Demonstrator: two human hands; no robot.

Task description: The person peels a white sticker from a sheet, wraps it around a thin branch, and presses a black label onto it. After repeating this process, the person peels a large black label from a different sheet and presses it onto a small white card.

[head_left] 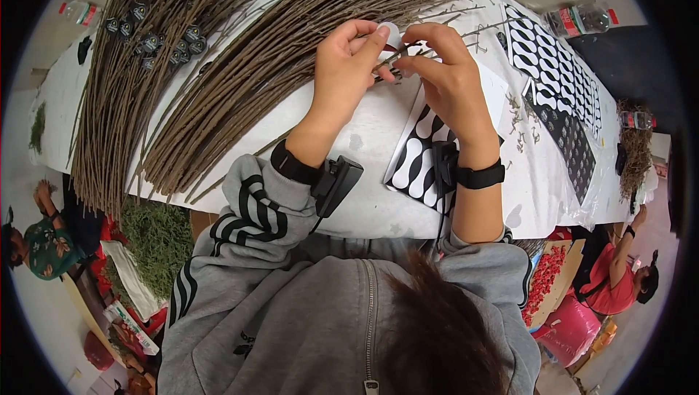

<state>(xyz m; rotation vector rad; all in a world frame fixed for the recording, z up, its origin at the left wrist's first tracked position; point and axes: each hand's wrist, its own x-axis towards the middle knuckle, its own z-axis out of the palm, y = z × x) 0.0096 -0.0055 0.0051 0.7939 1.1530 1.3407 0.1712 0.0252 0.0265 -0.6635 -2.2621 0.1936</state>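
My left hand (342, 78) pinches a small white label (389, 31) between thumb and fingers, with something dark red just beside it. My right hand (451, 85) grips a thin brown twig (473, 31) next to the label, its fingertips close to those of my left hand; the exact contact is partly hidden by fingers. Long bundles of brown twigs (218, 96) lie behind and left of my hands, some with dark round tags (149, 42) on them. A black-and-white sheet of dumbbell-shaped stickers (419, 169) lies under my right wrist.
More sticker sheets (553, 67) and plastic bottles (582, 20) are at right on the white-covered table (349, 213). Green foliage (153, 249) lies lower left, red small pieces (546, 278) lower right. Co-workers work at far left (47, 249) and far right (611, 278).
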